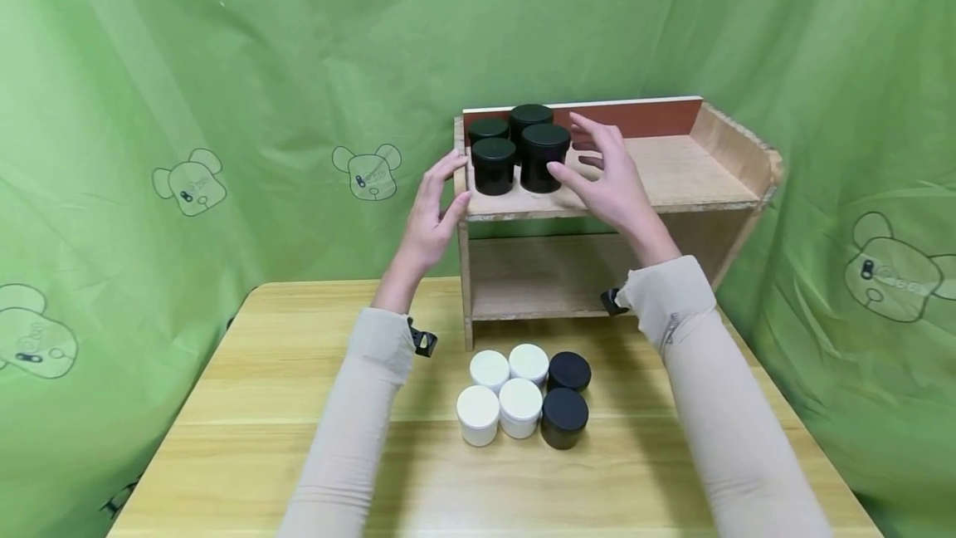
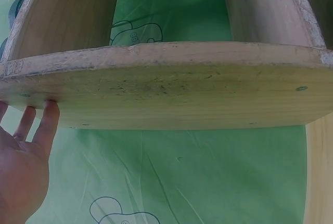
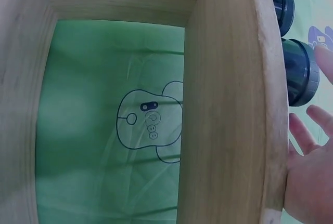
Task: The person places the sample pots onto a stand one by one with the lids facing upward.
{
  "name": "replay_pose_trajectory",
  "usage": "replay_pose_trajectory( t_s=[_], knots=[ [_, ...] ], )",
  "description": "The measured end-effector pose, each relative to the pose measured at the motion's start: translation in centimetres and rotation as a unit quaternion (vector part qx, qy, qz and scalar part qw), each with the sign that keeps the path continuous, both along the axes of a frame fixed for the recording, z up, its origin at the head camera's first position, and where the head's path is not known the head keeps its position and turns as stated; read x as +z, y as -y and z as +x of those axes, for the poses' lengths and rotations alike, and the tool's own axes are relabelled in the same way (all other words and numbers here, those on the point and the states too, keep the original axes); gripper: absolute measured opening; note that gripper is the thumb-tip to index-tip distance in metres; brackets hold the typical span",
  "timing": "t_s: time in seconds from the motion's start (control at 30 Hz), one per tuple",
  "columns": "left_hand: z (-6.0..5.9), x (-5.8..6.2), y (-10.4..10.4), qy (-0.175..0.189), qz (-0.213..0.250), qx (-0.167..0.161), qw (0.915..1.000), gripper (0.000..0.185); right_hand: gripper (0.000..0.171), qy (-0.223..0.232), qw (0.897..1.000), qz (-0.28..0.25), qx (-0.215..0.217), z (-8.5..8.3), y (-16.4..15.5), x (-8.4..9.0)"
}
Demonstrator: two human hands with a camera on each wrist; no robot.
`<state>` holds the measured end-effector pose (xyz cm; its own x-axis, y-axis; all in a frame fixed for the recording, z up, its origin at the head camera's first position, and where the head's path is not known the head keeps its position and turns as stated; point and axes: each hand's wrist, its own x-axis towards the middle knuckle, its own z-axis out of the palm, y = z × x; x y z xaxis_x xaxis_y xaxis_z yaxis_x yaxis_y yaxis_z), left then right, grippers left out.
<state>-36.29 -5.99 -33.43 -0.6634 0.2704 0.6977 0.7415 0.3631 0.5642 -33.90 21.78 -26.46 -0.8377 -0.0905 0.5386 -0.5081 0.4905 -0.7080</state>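
Observation:
Several black lidded jars stand together at the left end of the wooden shelf's top [image 1: 690,168]. My right hand [image 1: 608,177] is beside the front right jar [image 1: 543,160], thumb at its front and fingers spread along its right side. In the right wrist view, fingers of the right hand [image 3: 315,167] show a gap to the black jar [image 3: 299,73]. My left hand [image 1: 431,210] is at the shelf's left side. In the left wrist view, the extended fingertips of the left hand [image 2: 26,156] touch the outer side panel [image 2: 171,99].
On the table [image 1: 299,388] before the shelf, several white jars [image 1: 519,407] stand close together. Two black jars [image 1: 564,418] adjoin them on the right. Below the shelf's top is a lower board [image 1: 545,272]. A green curtain [image 1: 261,65] hangs behind and at both sides.

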Motion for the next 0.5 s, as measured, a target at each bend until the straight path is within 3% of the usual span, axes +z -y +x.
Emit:
replay_pose_trajectory(
  t_s=[0.27, 0.5],
  knots=[
    [0.1, 0.1, 0.0, 0.002, -0.002, -0.002, 1.0000, 0.052, 0.074, -0.005, 1.000, 0.004, 0.020, 1.7, -1.1, -1.0],
    [0.1, 0.0, -0.1, 0.005, 0.001, 0.000, 1.0000, 0.051, 0.070, 0.006, 0.999, 0.006, 0.051, 4.3, -1.8, -2.0]
  ],
)
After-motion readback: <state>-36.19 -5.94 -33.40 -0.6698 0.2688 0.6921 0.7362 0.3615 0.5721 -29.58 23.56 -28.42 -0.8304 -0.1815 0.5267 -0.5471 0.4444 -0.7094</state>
